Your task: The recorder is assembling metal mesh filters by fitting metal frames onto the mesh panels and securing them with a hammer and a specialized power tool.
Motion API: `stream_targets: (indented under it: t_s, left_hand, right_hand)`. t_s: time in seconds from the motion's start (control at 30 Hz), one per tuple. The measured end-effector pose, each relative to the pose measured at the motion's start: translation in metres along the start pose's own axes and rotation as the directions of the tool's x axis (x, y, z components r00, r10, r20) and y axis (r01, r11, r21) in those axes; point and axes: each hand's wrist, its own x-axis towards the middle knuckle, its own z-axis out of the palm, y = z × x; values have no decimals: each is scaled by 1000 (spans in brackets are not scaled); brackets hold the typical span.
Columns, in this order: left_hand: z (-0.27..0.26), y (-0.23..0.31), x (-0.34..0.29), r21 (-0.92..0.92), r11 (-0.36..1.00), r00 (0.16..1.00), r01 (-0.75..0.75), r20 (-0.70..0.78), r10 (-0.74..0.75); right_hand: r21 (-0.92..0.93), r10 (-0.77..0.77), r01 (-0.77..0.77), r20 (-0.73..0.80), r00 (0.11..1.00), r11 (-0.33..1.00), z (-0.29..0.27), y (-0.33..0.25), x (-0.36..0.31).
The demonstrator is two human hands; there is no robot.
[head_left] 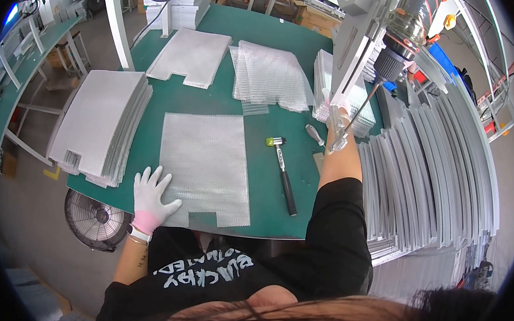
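A silvery mesh sheet (206, 157) with a notch in its near edge lies flat in front of me. My left hand (152, 198), in a white glove with a pink cuff, rests on its near left corner, fingers spread. My right hand (341, 110) reaches far forward to a stack of mesh panels (362, 117) at the back right. A grey upright and a hanging power driver (390, 62) cover most of that hand, so its fingers are hidden. Right of the sheet lie a mallet (283, 171) with a black grip and a small screwdriver (314, 135).
A tall stack of notched panels (99, 119) stands at the left of the green table (260, 205). Farther back lie white-faced panels (193, 54) and loose mesh sheets (272, 75). Many long grey metal strips (435, 173) fill the right side. A floor fan (99, 218) sits below the left edge.
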Motion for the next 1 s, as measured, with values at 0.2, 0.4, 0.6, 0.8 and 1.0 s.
stream_targets:
  t_s: [0.2, 0.4, 0.6, 0.8, 1.0]
  left_hand:
    - [1, 1, -1, -12, 1000, 1000, 7, 0, -7]
    - [1, 3, 4, -7, 1000, 1000, 11, 21, -11]
    - [6, 2, 5, -20, 1000, 1000, 5, 24, -4]
    - [-15, 16, 9, 53, 998, 994, 28, 108, -34]
    - [-31, 39, 12, 43, 996, 991, -81, -105, 85]
  right_hand:
    - [-142, -97, 123, 175, 980, 982, -17, 13, 64]
    - [-217, -140, 151, 66, 988, 964, -13, 32, 43]
    - [485, 35, 299, -567, 823, 822, -52, 28, 1]
    - [914, 60, 402, -400, 915, -45, -75, 27, -64]
    - [876, -222, 482, -469, 855, 6, -77, -19, -261]
